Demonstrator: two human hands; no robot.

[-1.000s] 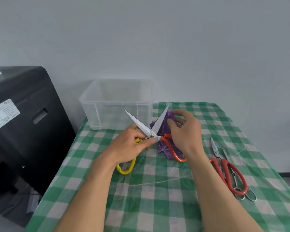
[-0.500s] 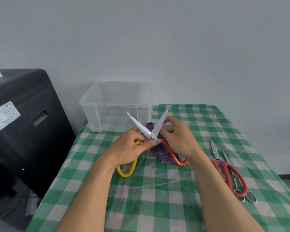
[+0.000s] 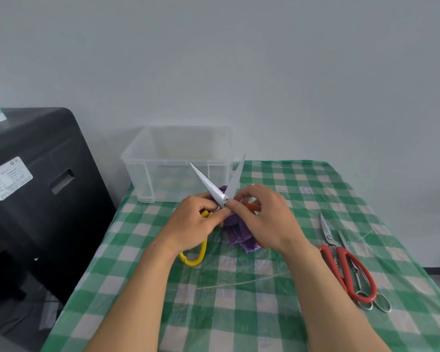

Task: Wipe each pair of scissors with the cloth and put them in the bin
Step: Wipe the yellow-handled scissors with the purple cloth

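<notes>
The scissors (image 3: 217,184) are held up above the far middle of the bench (image 3: 239,301), just in front of the bin (image 3: 148,158). Their blades are spread in a narrow V. Both tips point up and away from the person, the left tip over the bin's front wall and the right tip past its right corner. The long axis runs from the handles, low and near the person, up through the pivot toward the bin.

One handle is yellow (image 3: 192,260), and its loop hangs below the left hand (image 3: 196,224). The other is red (image 3: 252,207) and shows between the fingers of the right hand (image 3: 264,219).

The left hand is curled round the yellow shank just under the pivot, with its thumb lying along it. The right hand pinches at the pivot with thumb and forefinger and holds the purple cloth (image 3: 241,237) bunched behind and under its fingers. A fold of the cloth trails down onto the checked covering.

On the right side of the bench lie red-handled shears (image 3: 346,270) and small steel scissors (image 3: 343,240). They lie side by side with tips pointing away, well apart from both hands. A black machine (image 3: 36,199) stands to the left of the bench.
</notes>
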